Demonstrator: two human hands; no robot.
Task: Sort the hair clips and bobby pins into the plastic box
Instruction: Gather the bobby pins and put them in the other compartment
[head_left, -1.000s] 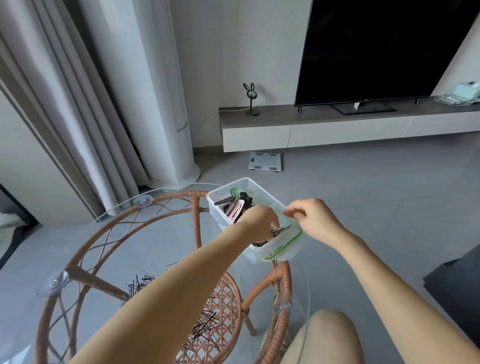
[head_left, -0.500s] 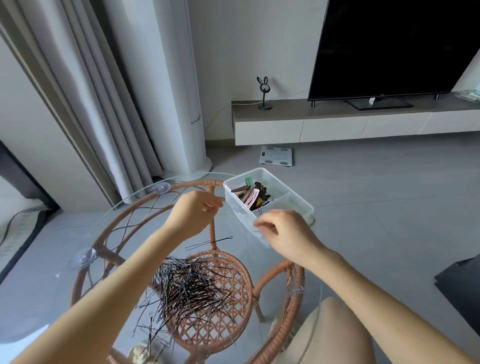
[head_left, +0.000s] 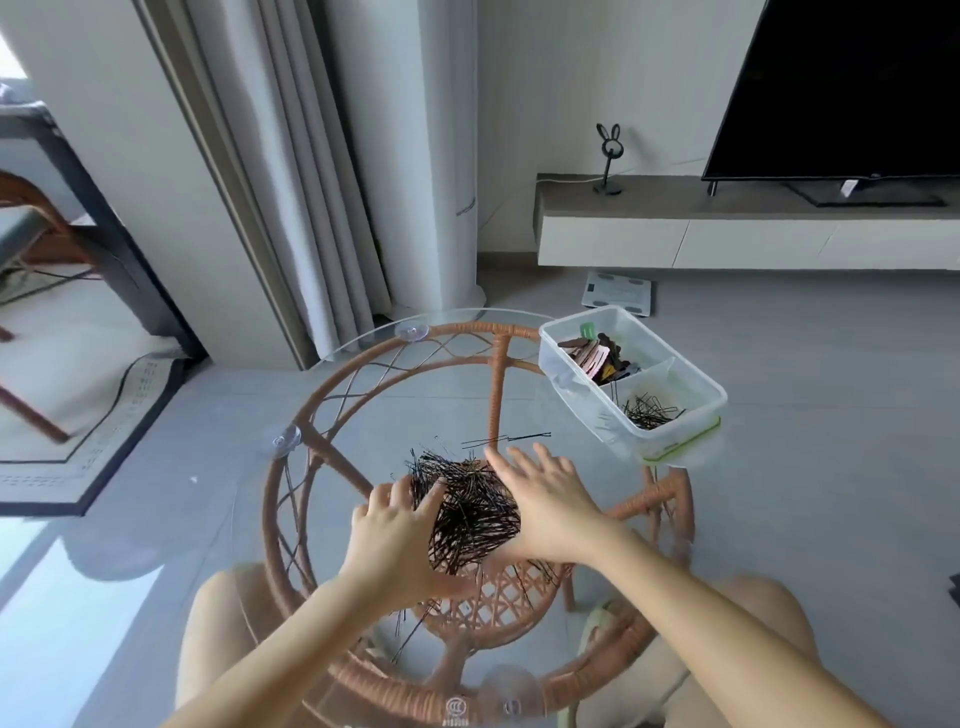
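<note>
My left hand (head_left: 395, 525) and right hand (head_left: 545, 499), grips open, flank the bobby pins (head_left: 470, 512) mid-worktop; I should scoop inward, low, gathering strays.

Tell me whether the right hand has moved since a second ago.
Yes. The right hand left the clear plastic box, moving toward the person onto the black bobby pin pile.

Bobby pins (head_left: 470, 512) heaped mid-table (head_left: 363, 395); plastic box (head_left: 631, 382) behind, right, at edge.
</note>
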